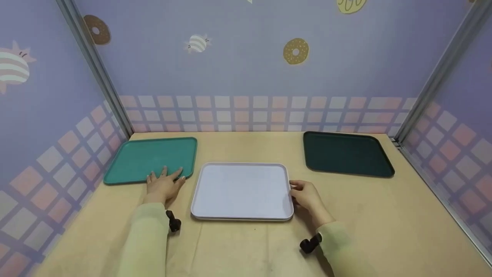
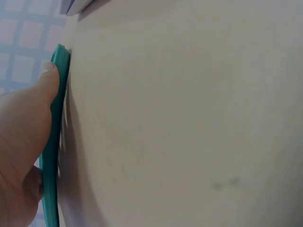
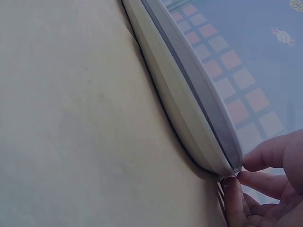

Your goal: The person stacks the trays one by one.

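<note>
A teal tray (image 1: 153, 156) lies at the back left. My left hand (image 1: 163, 186) rests with spread fingers on its near rim, close to the right corner; the left wrist view shows the thumb (image 2: 47, 85) along the tray's edge. In the middle, a white tray (image 1: 242, 190) is stacked on a cream tray (image 3: 175, 99), whose side shows below it in the right wrist view. My right hand (image 1: 307, 196) holds the stack's right edge, fingertips curled at the rims. Its lower fingers reach the bottom tray's edge.
A dark green tray (image 1: 348, 154) lies at the back right, beyond my right hand. The pale tabletop (image 1: 230, 250) is enclosed by patterned walls (image 1: 246, 77) at the back and both sides. Metal posts (image 1: 438, 73) stand at the back corners.
</note>
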### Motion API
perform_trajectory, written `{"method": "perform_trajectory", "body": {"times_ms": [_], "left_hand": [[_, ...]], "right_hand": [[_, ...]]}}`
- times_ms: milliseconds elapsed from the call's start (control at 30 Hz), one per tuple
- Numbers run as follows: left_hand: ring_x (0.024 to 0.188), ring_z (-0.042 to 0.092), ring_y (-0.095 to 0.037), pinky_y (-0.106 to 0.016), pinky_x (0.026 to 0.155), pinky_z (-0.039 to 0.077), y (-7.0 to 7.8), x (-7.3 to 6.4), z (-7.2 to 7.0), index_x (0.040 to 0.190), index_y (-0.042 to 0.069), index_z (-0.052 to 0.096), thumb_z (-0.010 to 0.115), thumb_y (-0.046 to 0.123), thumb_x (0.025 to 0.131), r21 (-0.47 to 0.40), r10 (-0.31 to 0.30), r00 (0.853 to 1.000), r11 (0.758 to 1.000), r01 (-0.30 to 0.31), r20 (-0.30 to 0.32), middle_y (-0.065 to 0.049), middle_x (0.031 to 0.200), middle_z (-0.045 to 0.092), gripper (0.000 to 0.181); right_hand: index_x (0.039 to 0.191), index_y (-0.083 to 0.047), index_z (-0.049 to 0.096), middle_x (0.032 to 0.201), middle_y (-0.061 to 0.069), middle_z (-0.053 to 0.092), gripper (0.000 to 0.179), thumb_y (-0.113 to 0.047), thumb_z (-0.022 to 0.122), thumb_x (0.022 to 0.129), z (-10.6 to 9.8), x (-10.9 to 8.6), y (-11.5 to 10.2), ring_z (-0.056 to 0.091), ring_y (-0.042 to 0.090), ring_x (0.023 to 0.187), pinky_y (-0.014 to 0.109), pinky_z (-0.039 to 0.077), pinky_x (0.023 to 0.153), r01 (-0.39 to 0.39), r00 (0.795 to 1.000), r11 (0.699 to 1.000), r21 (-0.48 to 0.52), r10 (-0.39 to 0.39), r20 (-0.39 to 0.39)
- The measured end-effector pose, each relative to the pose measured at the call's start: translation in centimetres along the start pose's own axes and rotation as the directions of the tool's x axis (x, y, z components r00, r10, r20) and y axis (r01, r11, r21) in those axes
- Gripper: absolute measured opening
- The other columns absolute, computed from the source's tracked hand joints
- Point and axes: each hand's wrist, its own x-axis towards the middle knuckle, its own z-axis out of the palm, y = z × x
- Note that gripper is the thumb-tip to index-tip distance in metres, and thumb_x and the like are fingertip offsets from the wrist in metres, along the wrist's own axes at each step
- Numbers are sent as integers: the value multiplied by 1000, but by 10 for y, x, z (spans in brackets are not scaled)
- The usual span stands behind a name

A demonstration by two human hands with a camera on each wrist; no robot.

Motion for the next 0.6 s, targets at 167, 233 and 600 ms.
{"method": "perform_trajectory", "body": {"times_ms": [167,233,600], "left_hand": [[146,2,-71,-79,120,4,1,-2,1,162,27,32,34,48,111,38,-16,1000,999,16,-13,-32,168,9,55],[146,3,-71,-79,119,6,2,-4,2,162,27,33,35,47,111,46,-15,1000,999,16,-25,-32,168,10,54],[146,4,-71,-80,119,5,5,-30,3,161,27,36,38,41,112,15,15,999,1000,-14,-29,-34,167,11,51]], "right_hand": [[136,3,63,112,21,70,46,-1,57,91,0,0,2,62,14,73,22,48,54,0,1000,1000,-7,0,-2],[136,3,63,111,21,70,46,-1,57,91,0,0,2,62,14,74,22,49,55,2,1000,1000,-7,-2,0],[138,2,62,114,21,68,48,-3,57,91,0,0,2,61,14,69,22,48,50,1,1000,1000,0,-1,2]]}}
